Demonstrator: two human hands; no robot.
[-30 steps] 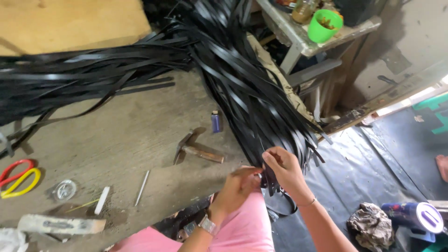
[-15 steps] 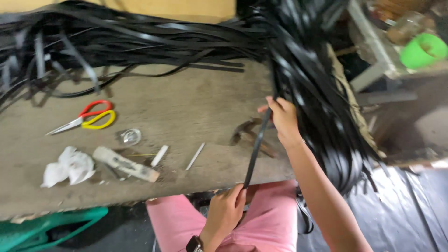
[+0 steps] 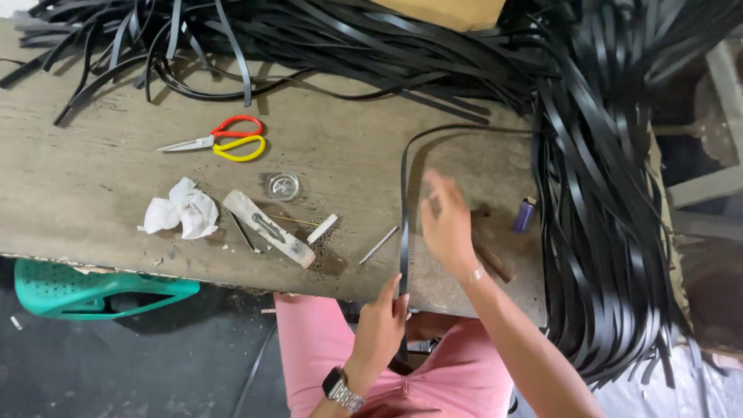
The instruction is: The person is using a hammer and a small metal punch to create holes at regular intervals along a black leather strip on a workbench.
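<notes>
A single black strip (image 3: 403, 203) runs up from the table's front edge and bends right toward the big bundle of black strips (image 3: 604, 232). My left hand (image 3: 383, 325) pinches its near end at the table edge. My right hand (image 3: 447, 224) hovers just right of the strip, fingers spread and blurred, holding nothing that I can see. It hides most of a hammer (image 3: 495, 267) lying on the wooden table (image 3: 101, 193).
Red and yellow scissors (image 3: 224, 141), a crumpled white tissue (image 3: 182, 210), a small glass dish (image 3: 282, 186), a wooden-handled tool (image 3: 267, 228), short white sticks (image 3: 378, 244) and a blue lighter (image 3: 525, 214) lie on the table. More black strips (image 3: 255, 39) pile along the far side. A green stool (image 3: 93, 290) stands underneath.
The view swung left. One strip was drawn out of the bundle and now lies over the table. My right hand let go of it and opened; my left hand keeps its near end.
</notes>
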